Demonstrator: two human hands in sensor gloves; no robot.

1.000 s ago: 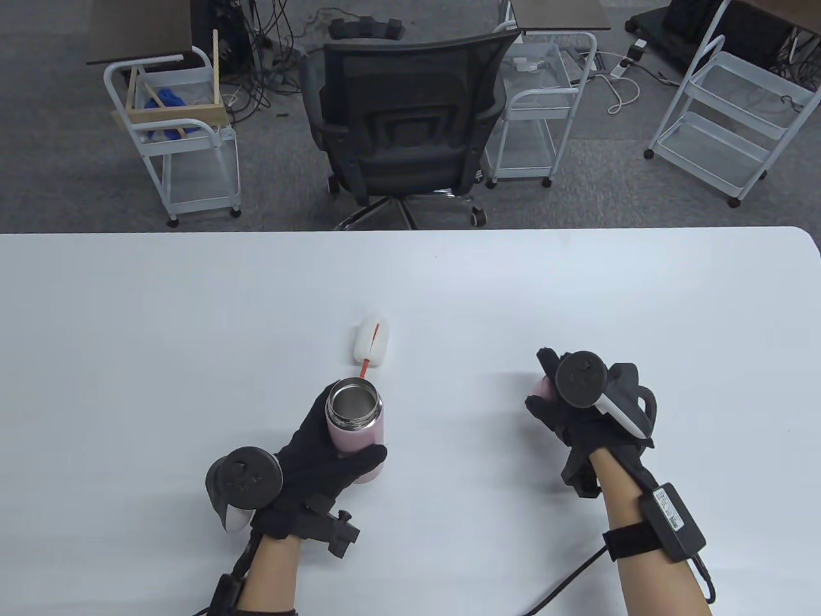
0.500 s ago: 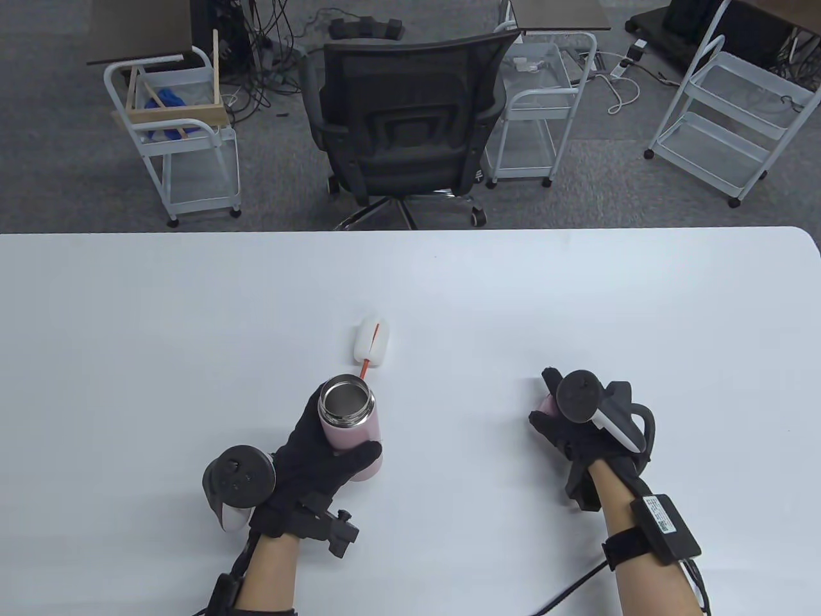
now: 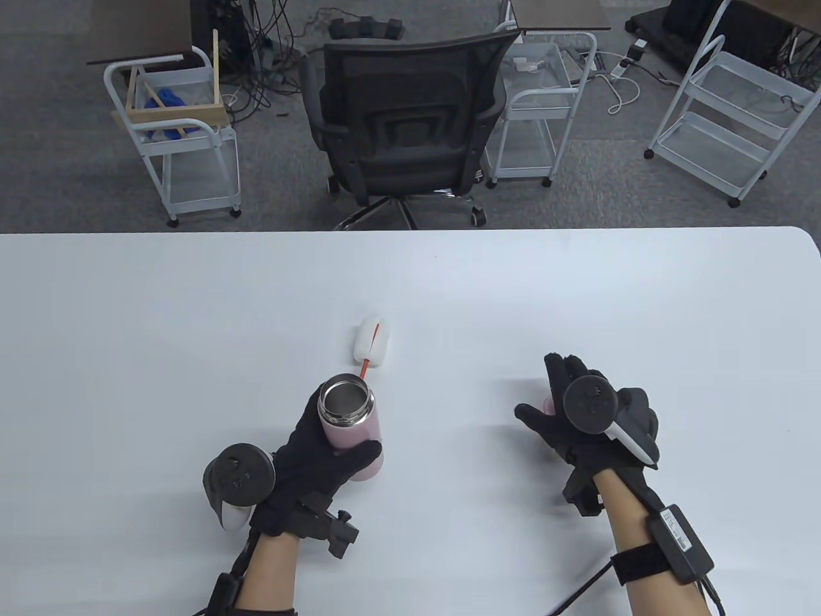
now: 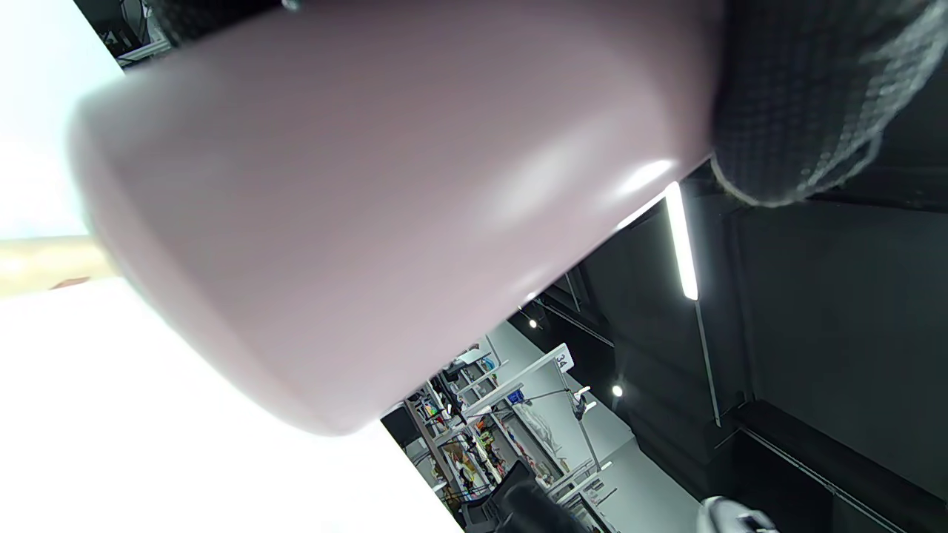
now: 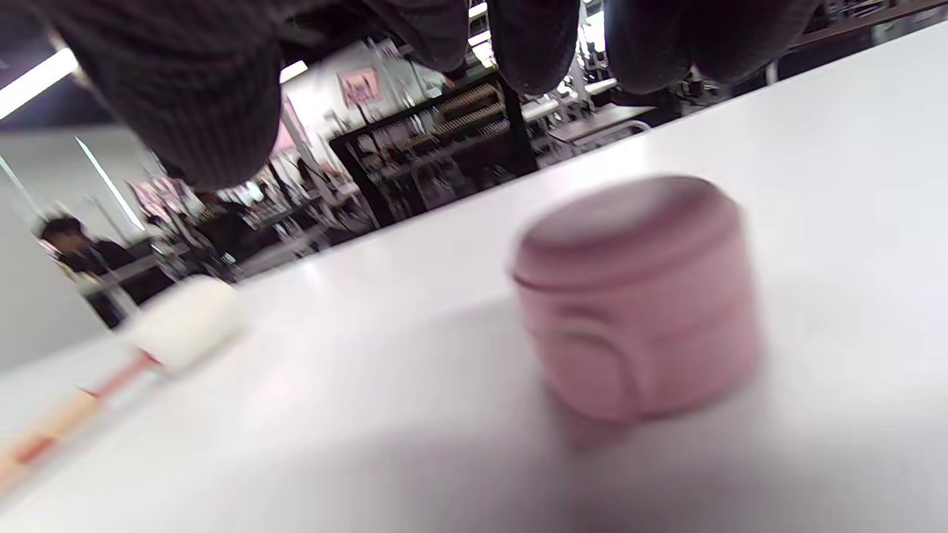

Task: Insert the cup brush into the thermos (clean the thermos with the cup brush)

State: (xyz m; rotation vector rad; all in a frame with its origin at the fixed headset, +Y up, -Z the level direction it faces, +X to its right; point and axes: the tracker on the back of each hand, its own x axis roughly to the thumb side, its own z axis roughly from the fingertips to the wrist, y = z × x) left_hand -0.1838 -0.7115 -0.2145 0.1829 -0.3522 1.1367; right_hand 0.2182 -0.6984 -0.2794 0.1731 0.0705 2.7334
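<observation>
A pink thermos (image 3: 351,427) with an open steel mouth stands on the white table (image 3: 192,308). My left hand (image 3: 346,431) grips its body, which fills the left wrist view (image 4: 370,207). The cup brush (image 3: 372,342), with a white sponge head and an orange-red handle, lies just beyond the thermos. It also shows in the right wrist view (image 5: 181,326). My right hand (image 3: 544,393) is open at the right, fingers spread over the pink lid (image 3: 548,404). The lid (image 5: 637,296) stands on the table, with the fingers (image 5: 533,44) above it and apart from it.
A black office chair (image 3: 401,128) stands beyond the table's far edge. White wire carts (image 3: 179,147) stand on the floor behind it. A cable (image 3: 564,593) runs from my right wrist across the table's near edge.
My right hand lowered the pink lid to the table, then opened and let it go. My left hand and the thermos shifted slightly left.
</observation>
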